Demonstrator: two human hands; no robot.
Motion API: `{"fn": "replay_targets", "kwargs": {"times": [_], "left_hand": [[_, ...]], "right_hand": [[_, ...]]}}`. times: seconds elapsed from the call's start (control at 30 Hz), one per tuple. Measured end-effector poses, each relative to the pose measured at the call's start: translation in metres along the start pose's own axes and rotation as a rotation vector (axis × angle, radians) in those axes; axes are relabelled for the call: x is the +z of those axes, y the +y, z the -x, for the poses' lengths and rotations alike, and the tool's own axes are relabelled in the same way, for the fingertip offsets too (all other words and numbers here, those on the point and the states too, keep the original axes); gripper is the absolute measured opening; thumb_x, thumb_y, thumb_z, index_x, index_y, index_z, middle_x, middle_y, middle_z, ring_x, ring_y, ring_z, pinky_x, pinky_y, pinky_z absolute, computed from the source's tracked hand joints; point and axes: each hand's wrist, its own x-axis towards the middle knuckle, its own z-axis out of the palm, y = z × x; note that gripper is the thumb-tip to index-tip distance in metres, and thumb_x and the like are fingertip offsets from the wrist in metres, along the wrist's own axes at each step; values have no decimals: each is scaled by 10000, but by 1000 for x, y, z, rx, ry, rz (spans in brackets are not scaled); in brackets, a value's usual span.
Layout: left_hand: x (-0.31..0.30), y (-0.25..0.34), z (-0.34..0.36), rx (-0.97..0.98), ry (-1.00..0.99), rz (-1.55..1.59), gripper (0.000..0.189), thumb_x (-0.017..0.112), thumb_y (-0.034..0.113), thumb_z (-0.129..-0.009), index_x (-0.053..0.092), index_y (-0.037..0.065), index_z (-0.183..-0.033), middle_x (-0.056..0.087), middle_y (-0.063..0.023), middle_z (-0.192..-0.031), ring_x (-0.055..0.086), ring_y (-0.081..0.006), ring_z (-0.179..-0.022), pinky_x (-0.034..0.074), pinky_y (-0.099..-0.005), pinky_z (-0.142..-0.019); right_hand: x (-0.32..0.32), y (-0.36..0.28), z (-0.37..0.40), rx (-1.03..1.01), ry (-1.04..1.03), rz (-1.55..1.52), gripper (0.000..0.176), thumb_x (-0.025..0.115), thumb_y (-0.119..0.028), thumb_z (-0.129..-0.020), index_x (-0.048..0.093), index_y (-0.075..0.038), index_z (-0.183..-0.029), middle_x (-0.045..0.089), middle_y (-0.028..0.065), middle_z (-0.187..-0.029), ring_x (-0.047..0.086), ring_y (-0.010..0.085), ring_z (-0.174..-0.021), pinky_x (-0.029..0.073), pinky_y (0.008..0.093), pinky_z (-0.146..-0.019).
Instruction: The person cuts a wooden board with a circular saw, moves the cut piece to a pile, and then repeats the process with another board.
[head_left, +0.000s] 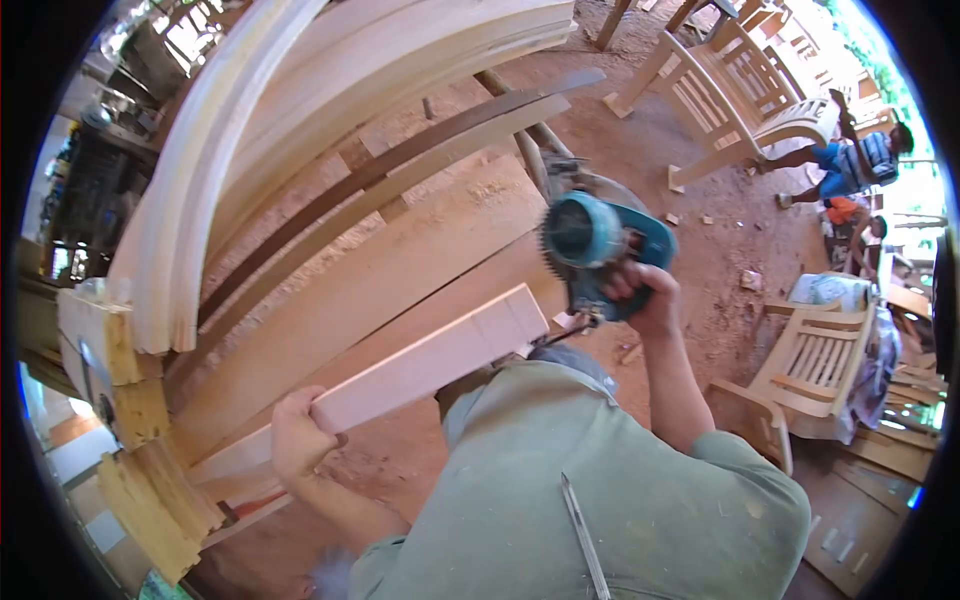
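A teal circular saw is held up by its handle, with my right hand wrapped round it. Its toothed blade edge faces left, and a black cord trails below the handle. My left hand grips the near end of a pale, straight wooden board. The board slants up to the right in front of my chest, its far end below the saw; blade and board look apart. Faint lines cross the board's face near that end. A slim, pencil-like stick lies against my green shirt.
Long wide planks with sawdust lie ahead, beside stacked curved timbers. Wooden blocks stand at left. A slatted bench is at upper right, a chair at right. A person in blue is near the bench, another below.
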Motion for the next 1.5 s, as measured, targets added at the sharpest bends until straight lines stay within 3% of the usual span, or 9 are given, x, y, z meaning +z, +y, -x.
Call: {"fn": "replay_targets", "kwargs": {"times": [0.2,0.33,0.57,0.63,0.77,0.83,0.97,1.1,1.5], "left_hand": [[86,16,-61,198,19,-75,544,831,55,-471,717,49,-1003,717,-156,-970,669,-342,-919,529,-410,-844],[137,53,-73,306,64,34,520,864,122,-540,724,46,-1035,694,-119,-1146,620,-287,-1107,463,-410,-987],[182,106,-79,387,159,-46,450,856,224,-616,717,47,-1005,704,-78,-1101,617,-285,-1067,459,-393,-937],[179,105,-83,484,244,-49,362,763,358,-754,691,45,-921,699,-107,-976,625,-316,-972,471,-417,-852],[195,85,-101,298,223,60,403,621,439,-884,659,40,-839,673,-161,-871,629,-366,-887,475,-464,-794],[203,84,-108,245,382,-65,408,557,400,-949,627,33,-784,647,-192,-812,621,-401,-810,465,-500,-746],[196,72,-109,128,356,-132,474,506,453,-969,678,29,-844,675,-215,-857,638,-419,-874,474,-501,-792],[161,11,-108,-379,430,-297,645,372,551,-968,715,11,-1052,681,-269,-1043,628,-432,-1049,453,-510,-919],[152,9,-97,-179,388,-298,432,416,390,-903,693,60,-935,689,-192,-1043,621,-379,-1034,428,-492,-905]], "right_hand": [[15,-72,95,-204,494,775,449,649,-59,-756,529,-11,-1186,534,25,-705,533,136,-577,451,289,-572],[11,-81,127,-147,690,1040,393,691,-24,-726,589,17,-1104,595,51,-679,562,128,-547,445,263,-545],[11,-71,148,-130,577,749,445,690,-48,-707,574,44,-1127,597,59,-683,565,130,-562,431,254,-548],[16,-67,142,-60,491,763,473,695,-65,-692,577,55,-1134,608,62,-702,562,124,-573,424,247,-555],[19,-60,129,32,369,865,406,723,-41,-717,623,40,-1102,601,12,-760,547,77,-666,410,225,-602],[23,-56,119,66,271,937,360,729,-35,-748,638,15,-1093,586,-13,-800,529,61,-723,413,224,-639],[28,-46,108,118,220,986,329,715,-47,-773,635,2,-1088,582,-19,-823,530,68,-752,434,243,-673],[30,-40,110,125,224,992,296,703,-43,-779,630,1,-1062,582,-16,-823,527,70,-755,435,246,-685],[38,-24,117,106,322,1079,266,708,-11,-810,622,16,-1060,602,-17,-767,542,50,-702,439,222,-641]]}}
